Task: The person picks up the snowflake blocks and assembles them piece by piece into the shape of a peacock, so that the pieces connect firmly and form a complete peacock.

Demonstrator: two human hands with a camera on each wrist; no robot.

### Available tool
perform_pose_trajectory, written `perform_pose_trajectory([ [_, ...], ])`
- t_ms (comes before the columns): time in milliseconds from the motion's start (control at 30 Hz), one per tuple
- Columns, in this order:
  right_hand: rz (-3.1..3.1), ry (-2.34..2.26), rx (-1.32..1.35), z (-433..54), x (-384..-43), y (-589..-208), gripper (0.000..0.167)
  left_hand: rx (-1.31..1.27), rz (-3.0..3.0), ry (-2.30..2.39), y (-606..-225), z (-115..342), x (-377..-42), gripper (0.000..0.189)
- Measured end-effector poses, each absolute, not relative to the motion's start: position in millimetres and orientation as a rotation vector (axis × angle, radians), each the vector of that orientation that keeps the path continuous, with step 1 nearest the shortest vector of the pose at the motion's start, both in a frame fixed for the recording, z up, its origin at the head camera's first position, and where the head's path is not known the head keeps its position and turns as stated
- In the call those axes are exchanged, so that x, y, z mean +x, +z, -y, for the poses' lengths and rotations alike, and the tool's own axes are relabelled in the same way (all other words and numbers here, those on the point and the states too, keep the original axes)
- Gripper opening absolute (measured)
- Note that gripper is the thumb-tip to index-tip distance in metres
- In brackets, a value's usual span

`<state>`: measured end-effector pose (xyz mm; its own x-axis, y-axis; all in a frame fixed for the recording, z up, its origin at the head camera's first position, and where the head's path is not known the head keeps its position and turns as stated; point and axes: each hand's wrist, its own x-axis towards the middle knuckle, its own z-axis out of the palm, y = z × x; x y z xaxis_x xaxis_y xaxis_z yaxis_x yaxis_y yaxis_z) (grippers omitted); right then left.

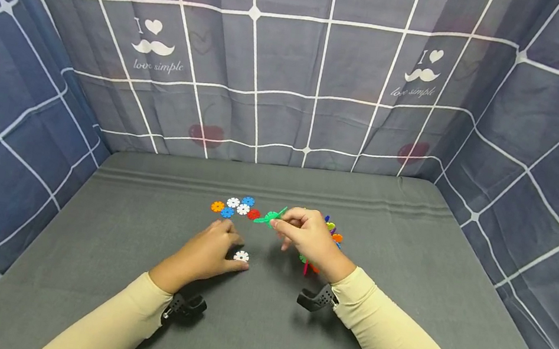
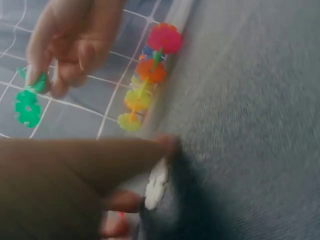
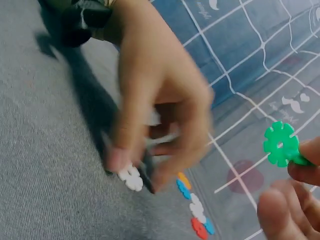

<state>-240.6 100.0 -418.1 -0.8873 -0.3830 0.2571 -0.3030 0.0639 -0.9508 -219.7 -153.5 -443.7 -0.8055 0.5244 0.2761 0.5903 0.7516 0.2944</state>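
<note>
Between its thumb and fingertips my right hand (image 1: 308, 235) pinches green notched plastic discs (image 1: 270, 217), interlocked at angles and held up off the table. In the right wrist view, one green disc (image 3: 280, 142) faces the camera beside the fingertips. My left hand (image 1: 207, 251) is low over the table, fingers spread from the thumb around a single white notched disc (image 1: 242, 256). Its thumb tip is right at the edge of that white disc (image 3: 132, 178), which lies on the cloth. The left fingers are bent loosely and partly blurred.
Beyond the left hand lie loose discs: orange (image 1: 218, 206), red (image 1: 253, 214), plus several blue and white. A curved chain of joined coloured discs (image 2: 150, 71) sits behind the right hand, which partly hides it in the head view. Checked curtains (image 1: 285, 56) surround the grey-covered table (image 1: 247, 325).
</note>
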Motion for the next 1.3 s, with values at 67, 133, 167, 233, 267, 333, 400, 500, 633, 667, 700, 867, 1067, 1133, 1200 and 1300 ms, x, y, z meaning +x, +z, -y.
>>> perform_pose_trajectory([
  [67,-2.157,-2.070,-0.666,-99,-243,-421,0.010,-0.947,2.863,-0.605,-446,157,-221,0.035],
  [133,-2.013,-2.180,-0.600,-97,-245,-423,0.012,-0.960,2.907,-0.741,-447,159,-223,0.026],
  [167,-1.936,-2.233,-0.569,-96,-245,-424,0.018,-0.947,2.914,-0.821,-447,159,-224,0.024],
  [233,-1.788,-2.329,-0.513,-95,-246,-426,0.034,-0.896,2.891,-0.949,-446,159,-225,0.028],
  [267,-1.729,-2.362,-0.497,-94,-247,-426,0.042,-0.868,2.858,-1.013,-446,159,-226,0.029],
  [333,-1.656,-2.390,-0.483,-94,-247,-427,0.058,-0.848,2.730,-1.119,-445,155,-226,0.025],
  [400,-1.633,-2.377,-0.477,-95,-246,-426,0.062,-0.862,2.548,-1.177,-443,150,-225,0.021],
  [500,-1.687,-2.324,-0.468,-96,-243,-424,0.045,-0.901,2.294,-1.207,-439,142,-220,0.016],
  [633,-1.849,-2.249,-0.508,-95,-238,-420,0.030,-0.925,2.122,-1.227,-433,135,-214,0.016],
  [667,-1.886,-2.233,-0.534,-95,-237,-419,0.030,-0.928,2.098,-1.236,-432,133,-213,0.017],
  [700,-1.915,-2.220,-0.563,-94,-236,-419,0.028,-0.930,2.078,-1.251,-431,132,-212,0.018],
  [867,-1.947,-2.207,-0.666,-90,-231,-417,0.024,-0.926,2.005,-1.292,-430,130,-210,0.024],
  [1067,-1.943,-2.235,-0.692,-86,-227,-417,0.023,-0.911,1.991,-1.269,-432,129,-210,0.022],
  [1133,-1.959,-2.231,-0.702,-86,-226,-417,0.022,-0.902,2.003,-1.256,-432,129,-210,0.021],
  [1200,-1.981,-2.213,-0.714,-86,-225,-416,0.022,-0.898,2.014,-1.236,-432,130,-209,0.019],
  [1300,-2.015,-2.171,-0.712,-87,-224,-414,0.023,-0.918,2.012,-1.172,-431,129,-209,0.017],
])
